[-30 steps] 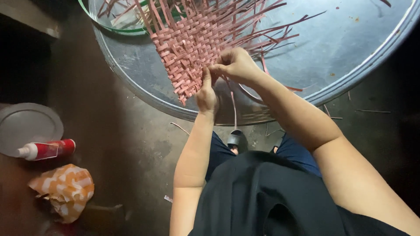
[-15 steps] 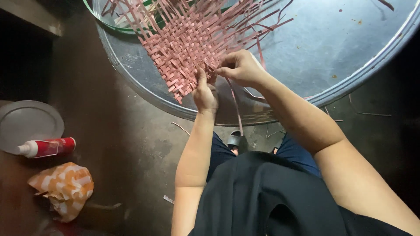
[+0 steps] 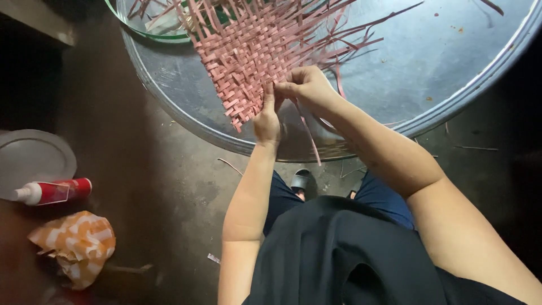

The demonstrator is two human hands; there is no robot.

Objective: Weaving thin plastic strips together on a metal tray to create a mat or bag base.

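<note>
Pink woven mat [image 3: 248, 53] lies under both hands' fingers [image 3: 285, 89]; edge pinched.

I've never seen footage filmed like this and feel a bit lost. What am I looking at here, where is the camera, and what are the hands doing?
The camera sits on a person's head and looks down, so you see their own arms and dark clothing from above. There is no machine, only bare hands. Both meet at the near edge of a pink woven mat of flat strips, which lies on a big round metal tray. The left hand presses the weave; the right hand pinches a loose pink strip. On the floor to the left lie a red bottle, a grey plate and an orange-and-white cloth.
</note>
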